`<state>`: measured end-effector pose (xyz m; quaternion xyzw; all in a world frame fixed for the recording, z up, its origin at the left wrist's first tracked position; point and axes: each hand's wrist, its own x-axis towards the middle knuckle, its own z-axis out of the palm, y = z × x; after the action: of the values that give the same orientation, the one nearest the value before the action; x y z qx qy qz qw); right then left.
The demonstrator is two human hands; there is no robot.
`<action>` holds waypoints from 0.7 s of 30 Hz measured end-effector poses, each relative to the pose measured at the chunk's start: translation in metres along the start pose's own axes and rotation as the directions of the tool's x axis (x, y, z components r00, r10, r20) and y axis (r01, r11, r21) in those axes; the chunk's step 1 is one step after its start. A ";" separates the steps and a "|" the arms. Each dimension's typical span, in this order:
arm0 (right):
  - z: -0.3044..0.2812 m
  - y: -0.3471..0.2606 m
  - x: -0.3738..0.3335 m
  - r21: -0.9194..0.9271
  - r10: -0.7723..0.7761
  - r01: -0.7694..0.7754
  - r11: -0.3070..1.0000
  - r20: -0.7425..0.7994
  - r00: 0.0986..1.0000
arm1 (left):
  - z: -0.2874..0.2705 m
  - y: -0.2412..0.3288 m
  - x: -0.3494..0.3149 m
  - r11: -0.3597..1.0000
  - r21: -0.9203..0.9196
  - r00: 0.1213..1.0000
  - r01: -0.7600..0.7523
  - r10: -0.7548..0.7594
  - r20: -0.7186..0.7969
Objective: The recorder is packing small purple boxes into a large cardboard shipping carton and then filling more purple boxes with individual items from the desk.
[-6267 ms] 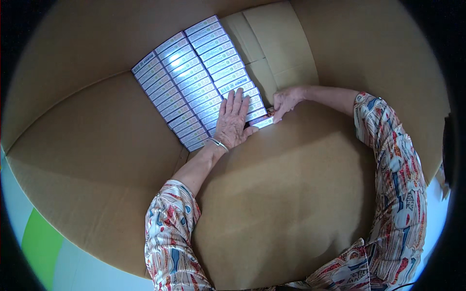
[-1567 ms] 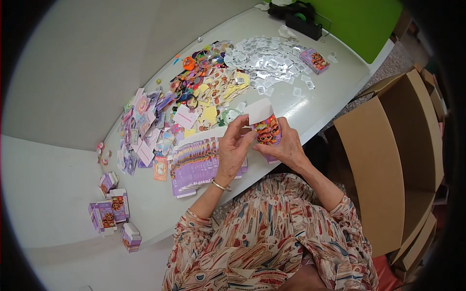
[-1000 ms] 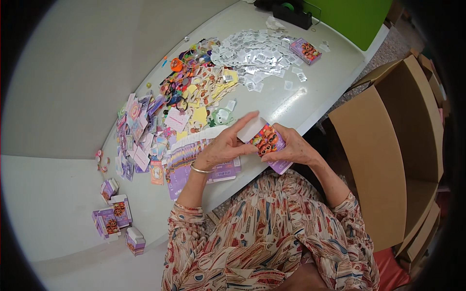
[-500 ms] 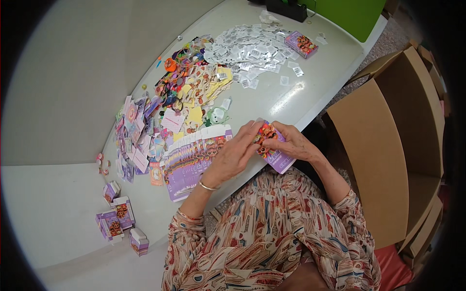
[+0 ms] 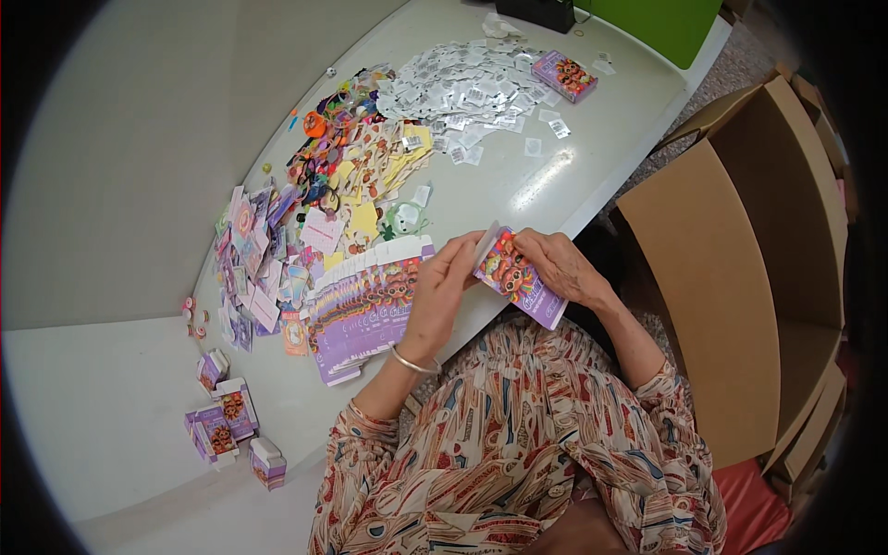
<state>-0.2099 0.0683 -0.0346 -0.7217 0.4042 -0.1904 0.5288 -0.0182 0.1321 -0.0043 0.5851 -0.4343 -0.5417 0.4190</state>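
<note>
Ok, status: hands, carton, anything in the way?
Right hand gripping purple carton; left hand at its raised flap. Fanned cartons beside left hand. Nothing seen blocking either hand.

I'm wearing cream clothes [image 5: 527, 435] patterned in red and blue, holding a purple box [image 5: 524, 279] with orange-red pictures. On the off-white desk [image 5: 504, 190], purple cartons [image 5: 365, 319] are lining the near edge; silvery-white labels [image 5: 467, 88] and an orange trinket [image 5: 314, 125] are lying toward the far edge.

The hands [image 5: 440, 294] [image 5: 562, 268] partly hide their purple box [image 5: 524, 283].
</note>
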 end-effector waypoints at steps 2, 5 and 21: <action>0.001 0.002 -0.001 -0.058 -0.065 0.065 0.996 -0.010 0.998 | -0.007 -0.002 0.006 0.897 -0.403 0.980 0.182 -0.133 0.147; 0.003 0.011 -0.001 -0.162 -0.198 0.193 0.968 -0.011 0.980 | -0.010 0.003 0.008 0.832 -0.471 0.952 0.295 -0.211 0.224; 0.009 0.022 -0.003 -0.385 -0.346 0.318 0.866 -0.002 0.938 | 0.009 -0.019 -0.014 0.906 0.384 0.982 -0.181 0.191 0.011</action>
<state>-0.2137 0.0738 -0.0573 -0.8615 0.3217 -0.2224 0.3239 -0.0269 0.1502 -0.0198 0.6188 -0.5798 -0.3962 0.3519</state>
